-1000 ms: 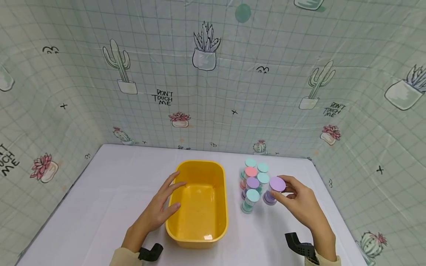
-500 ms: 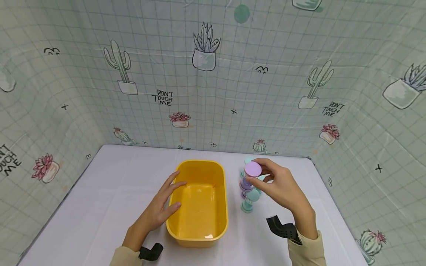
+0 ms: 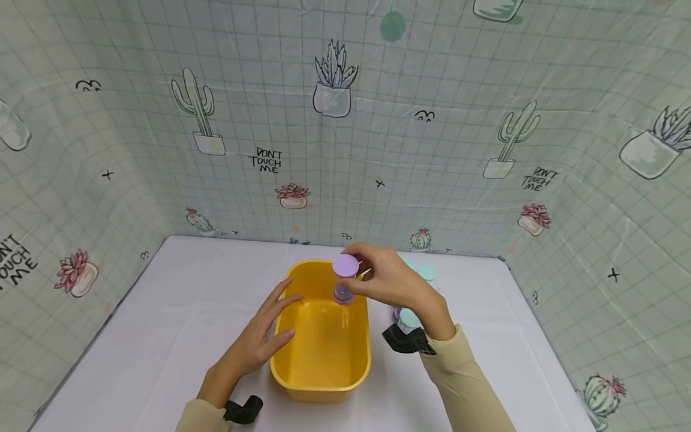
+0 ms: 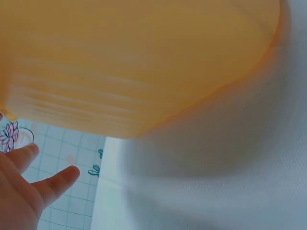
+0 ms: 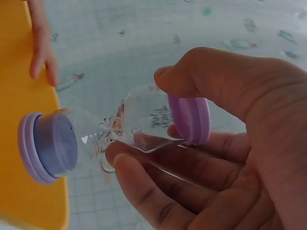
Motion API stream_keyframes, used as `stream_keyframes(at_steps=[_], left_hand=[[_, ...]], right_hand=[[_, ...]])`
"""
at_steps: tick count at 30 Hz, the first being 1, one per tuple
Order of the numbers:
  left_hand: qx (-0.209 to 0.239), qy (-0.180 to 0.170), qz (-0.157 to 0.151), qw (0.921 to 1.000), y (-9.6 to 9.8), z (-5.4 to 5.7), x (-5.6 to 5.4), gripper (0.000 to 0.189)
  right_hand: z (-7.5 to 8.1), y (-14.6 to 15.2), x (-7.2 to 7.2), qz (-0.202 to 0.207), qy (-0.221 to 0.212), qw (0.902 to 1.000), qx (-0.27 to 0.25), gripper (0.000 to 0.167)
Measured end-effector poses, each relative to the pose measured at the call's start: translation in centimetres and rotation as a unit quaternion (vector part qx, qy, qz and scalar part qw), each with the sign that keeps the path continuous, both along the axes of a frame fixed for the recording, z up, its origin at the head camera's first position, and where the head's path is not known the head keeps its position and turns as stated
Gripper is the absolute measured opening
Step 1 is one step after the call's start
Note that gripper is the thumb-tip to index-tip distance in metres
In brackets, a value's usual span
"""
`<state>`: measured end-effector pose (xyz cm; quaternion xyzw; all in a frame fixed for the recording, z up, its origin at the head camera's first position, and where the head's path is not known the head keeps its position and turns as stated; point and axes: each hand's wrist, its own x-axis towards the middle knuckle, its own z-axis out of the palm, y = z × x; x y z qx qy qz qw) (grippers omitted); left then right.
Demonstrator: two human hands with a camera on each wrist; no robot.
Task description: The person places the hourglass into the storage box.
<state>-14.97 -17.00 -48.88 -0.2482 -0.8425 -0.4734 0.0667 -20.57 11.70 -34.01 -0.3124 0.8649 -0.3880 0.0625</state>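
Observation:
Thumb and fingers of my right hand [image 3: 385, 276] grip a small clear hourglass [image 5: 115, 127] with purple end caps and purple sand at one end. In the head view this sand timer is upright over the far right part of a yellow plastic tub [image 3: 321, 384]. My left hand [image 3: 259, 336] rests at the tub's left rim, its fingers spread and reaching over the edge. The left wrist view shows the tub's outer wall [image 4: 144, 57] and two outstretched fingers [image 4: 57, 184]. Inside the tub, the visible floor is bare.
Right of the tub stand more sand timers, partly hidden behind my right forearm; a teal-capped timer [image 3: 409, 318] and another teal cap [image 3: 426, 273] show. A white cloth covers the table [image 3: 216, 282]. Patterned fabric [image 3: 345, 150] encloses the back and sides.
My right hand has carried the purple hourglass leftward from beside the other timers, past them, to above the tub. The left hand and the tub have stayed in place.

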Motion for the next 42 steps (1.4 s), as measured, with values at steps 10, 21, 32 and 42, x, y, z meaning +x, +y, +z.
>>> stream_keyframes(at_steps=[10, 21, 32, 42], left_hand=[[0.000, -0.001, -0.006, 1.0000, -0.2, -0.1, 0.2, 0.053], [0.002, -0.001, -0.013, 0.9999, -0.3, -0.1, 0.0, 0.054], [0.010, -0.012, -0.022, 0.9996, -0.3, -0.1, 0.1, 0.056], [0.001, -0.005, -0.017, 0.9998, -0.2, -0.2, 0.0, 0.056]], right_hand=[[-2.4, -3.8, -3.1, 0.062, -0.038, 0.9921, 0.102, 0.039], [-4.9, -7.5, -5.3, 0.080, -0.052, 0.9761, 0.195, 0.033], [-6.4, -8.9, -5.4, 0.074, -0.048, 0.9661, 0.243, 0.031], [-7.2, -8.8, -5.7, 0.073, -0.052, 0.9667, 0.240, 0.030]])
